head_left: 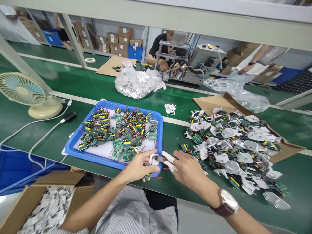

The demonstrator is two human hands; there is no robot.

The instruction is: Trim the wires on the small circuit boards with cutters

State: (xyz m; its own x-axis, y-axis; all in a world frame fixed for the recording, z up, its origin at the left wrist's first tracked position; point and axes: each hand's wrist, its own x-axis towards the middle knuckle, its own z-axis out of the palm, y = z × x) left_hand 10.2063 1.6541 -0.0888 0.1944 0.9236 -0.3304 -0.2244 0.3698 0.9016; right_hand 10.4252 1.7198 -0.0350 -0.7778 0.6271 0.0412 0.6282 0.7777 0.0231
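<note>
Nearest the camera, a box (36,201) of white shells sat at the near left, below the desk (73,81) edge. Just beyond it both hands met at the near rim of the blue tray (73,148). On the left hand (138,167) the grip was clenched on a small white plug part (154,159), with a board (147,177) and red wires hanging under its fingers. On the right hand (188,170), which wore white finger cots and a watch (227,201) at the wrist, the grip was pinched on something small that touched the plug part; what it was could not be told. The plug part sat over the tray's near right corner, between the two hands.

Green boards with red wires filled the tray. To the right, a heap (234,146) of white plugs and boards lay on cardboard (285,149). A fan (24,92) stood at the far left, its cable trailing toward the near edge. Farther off, a bag (137,83) of white parts lay on the desk, and behind it a person (161,48) in a dark shirt worked at a machine (200,63). At the far right another person's arm (255,61) showed.
</note>
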